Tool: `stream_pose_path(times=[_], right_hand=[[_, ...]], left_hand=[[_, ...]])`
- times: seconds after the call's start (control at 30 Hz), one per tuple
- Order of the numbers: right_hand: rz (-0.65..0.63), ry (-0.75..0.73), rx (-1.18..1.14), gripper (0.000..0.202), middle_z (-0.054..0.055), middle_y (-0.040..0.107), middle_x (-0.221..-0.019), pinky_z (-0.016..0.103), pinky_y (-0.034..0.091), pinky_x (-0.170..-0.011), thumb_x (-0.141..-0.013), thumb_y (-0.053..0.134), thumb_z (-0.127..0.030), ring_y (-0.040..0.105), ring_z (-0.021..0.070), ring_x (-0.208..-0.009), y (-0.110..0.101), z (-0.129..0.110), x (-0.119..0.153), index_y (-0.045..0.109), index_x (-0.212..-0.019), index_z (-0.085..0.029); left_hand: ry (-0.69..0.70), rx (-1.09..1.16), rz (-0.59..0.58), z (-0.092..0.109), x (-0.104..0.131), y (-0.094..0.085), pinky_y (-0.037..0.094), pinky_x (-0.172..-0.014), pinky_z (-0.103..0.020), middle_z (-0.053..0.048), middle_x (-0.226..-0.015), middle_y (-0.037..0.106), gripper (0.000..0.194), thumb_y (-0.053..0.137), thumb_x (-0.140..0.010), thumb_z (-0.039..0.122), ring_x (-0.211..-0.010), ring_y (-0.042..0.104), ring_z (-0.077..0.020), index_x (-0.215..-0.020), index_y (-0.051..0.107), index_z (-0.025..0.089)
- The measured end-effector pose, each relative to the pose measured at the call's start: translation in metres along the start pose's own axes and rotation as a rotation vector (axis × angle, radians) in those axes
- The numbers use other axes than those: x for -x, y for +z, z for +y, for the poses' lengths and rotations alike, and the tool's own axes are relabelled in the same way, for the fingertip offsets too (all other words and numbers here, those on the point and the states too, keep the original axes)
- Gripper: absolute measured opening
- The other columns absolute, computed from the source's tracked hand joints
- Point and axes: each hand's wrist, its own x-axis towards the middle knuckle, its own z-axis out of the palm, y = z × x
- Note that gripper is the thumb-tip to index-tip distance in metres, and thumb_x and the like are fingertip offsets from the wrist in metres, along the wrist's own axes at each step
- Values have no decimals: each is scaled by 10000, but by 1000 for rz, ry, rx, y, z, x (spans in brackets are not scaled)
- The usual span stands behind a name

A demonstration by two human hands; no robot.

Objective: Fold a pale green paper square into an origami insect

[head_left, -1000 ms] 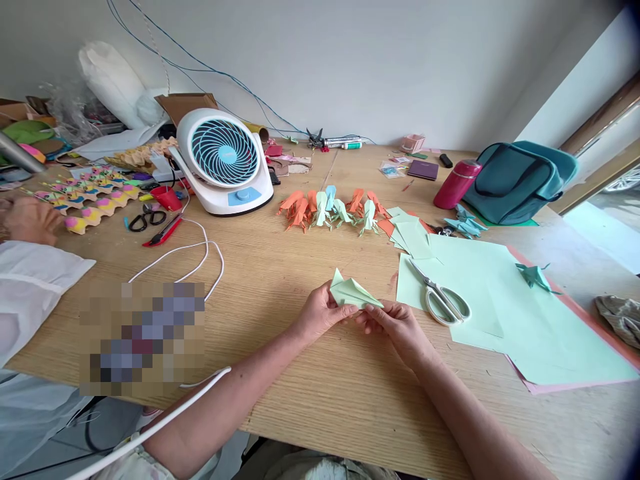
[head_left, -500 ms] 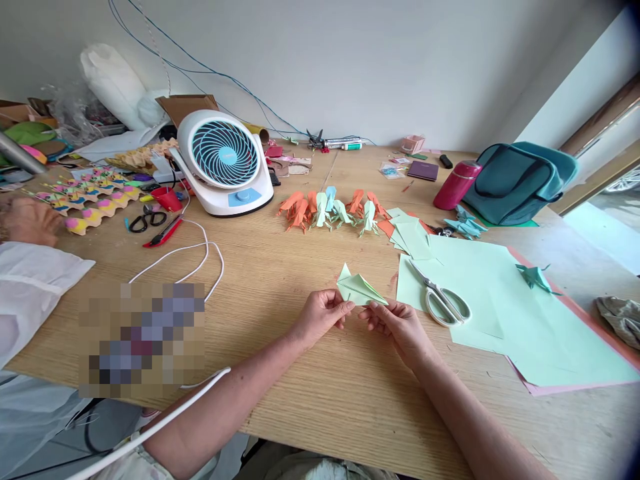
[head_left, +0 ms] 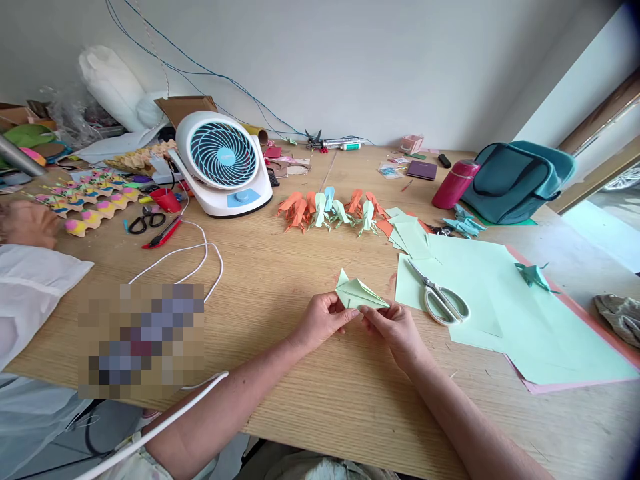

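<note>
A light green folded paper (head_left: 359, 293) is held just above the wooden table. My left hand (head_left: 326, 321) pinches its lower left edge between thumb and fingers. At its lower right edge, my right hand (head_left: 393, 327) grips it, the thumb pointing left. Both thumbs nearly meet along the bottom edge. Beyond the hands stands a row of orange and pale green folded paper figures (head_left: 327, 208). White-handled scissors (head_left: 445, 300) lie to the right on light green sheets (head_left: 530, 327), where a teal folded figure (head_left: 535, 275) also rests.
A fan (head_left: 224, 160), black-handled scissors (head_left: 146, 221), a red cutter (head_left: 163, 235) and a white cable (head_left: 193, 250) are at the left. Another person's hand and sleeve (head_left: 40, 287) are at the far left. A pink bottle (head_left: 455, 183) and teal bag (head_left: 520, 183) stand back right.
My right thumb has slid left along the paper's lower edge, closer to my left thumb. The folded paper has tilted slightly, and its tip has shifted down.
</note>
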Motion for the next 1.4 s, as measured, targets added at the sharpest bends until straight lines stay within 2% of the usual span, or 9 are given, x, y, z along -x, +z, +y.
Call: stream_pose_path(times=[0.17, 0.33, 0.5, 0.8, 0.97, 1.1, 1.17, 1.27, 1.4], right_hand=[[-51, -11, 44, 351, -6, 605, -534, 255, 358, -512, -691, 801, -484, 485, 119, -503, 1, -3, 1, 637, -657, -175], [-11, -33, 65, 356, -1, 607, -546, 267, 352, -508, -701, 786, -509, 487, 132, -510, 1, -2, 2, 633, -661, -190], [13, -33, 36, 373, 13, 629, -577, 281, 400, -541, -715, 775, -528, 504, 138, -522, 1, -1, 2, 637, -647, -188], [-58, -11, -14, 386, 47, 700, -658, 286, 437, -569, -763, 737, -560, 542, 141, -545, -4, -1, 2, 727, -738, -175], [-117, 11, 91, 452, 63, 708, -679, 288, 446, -594, -785, 688, -616, 566, 155, -578, -4, -3, 3, 736, -703, -175], [-122, 6, 149, 479, 70, 707, -679, 292, 445, -596, -789, 671, -634, 570, 163, -592, -4, -2, 3, 723, -667, -174], [-126, 2, 169, 488, 72, 712, -682, 291, 437, -580, -790, 662, -643, 571, 165, -589, -4, 0, 3, 720, -660, -177], [-133, 5, 176, 499, 70, 714, -674, 284, 426, -562, -793, 652, -653, 571, 162, -576, -4, 0, 3, 723, -663, -177], [-134, 6, 164, 494, 68, 716, -667, 279, 422, -556, -775, 670, -652, 574, 157, -566, -4, 0, 3, 721, -661, -174]], left_hand=[[10, 41, -24, 3, 0, 1, 443, -458, -178, -24, -692, 646, 352, 780, -719, 425, -543, 495, -75, -848, 692, 110], [-29, 60, -28, 5, 0, 0, 455, -463, -192, -13, -647, 618, 423, 809, -677, 495, -545, 515, -87, -799, 686, 108], [-63, 108, -12, 7, -2, -2, 461, -467, -187, -10, -644, 615, 484, 807, -655, 567, -551, 536, -84, -701, 637, 117], [-102, 98, -24, 15, -3, -8, 464, -473, -192, -31, -697, 647, 432, 779, -681, 526, -568, 550, -89, -695, 636, 118], [-49, 41, 44, 16, -3, -7, 471, -471, -191, 5, -633, 593, 338, 718, -726, 454, -541, 517, -83, -681, 599, 141], [25, -14, 44, 14, -4, -8, 445, -444, -193, 39, -559, 511, 354, 704, -743, 478, -498, 489, -84, -678, 576, 154], [53, -14, 48, 13, -5, -8, 419, -439, -191, 41, -562, 518, 360, 701, -749, 484, -469, 468, -71, -679, 574, 154], [41, 15, 47, 13, -4, -8, 401, -452, -193, 24, -603, 568, 363, 699, -750, 486, -458, 462, -59, -694, 589, 146], [-4, 29, 32, 12, -3, -7, 383, -440, -190, 35, -567, 527, 376, 688, -757, 509, -466, 456, -69, -716, 588, 149]])
